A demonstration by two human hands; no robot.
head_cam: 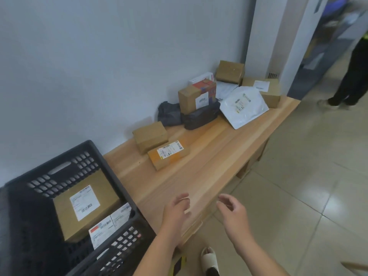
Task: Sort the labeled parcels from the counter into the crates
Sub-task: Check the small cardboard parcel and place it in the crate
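Note:
Several parcels lie on the wooden counter (209, 156). Nearest are a plain brown box (150, 136) and a flat labeled box (168, 154). Farther back stand a taller labeled box (196, 96) on dark bags (201, 116), a white mailer (244, 106) and more brown boxes (230, 71). A black crate (65, 172) at the counter's left end holds a labeled box (85, 204) and smaller labeled parcels. My left hand (176, 211) and my right hand (234, 212) hover empty over the counter's near edge, fingers loosely curled.
A white wall runs behind the counter. Tiled floor lies to the right, where a person in dark trousers (350, 80) stands by a doorway. My foot (209, 259) shows below the counter edge.

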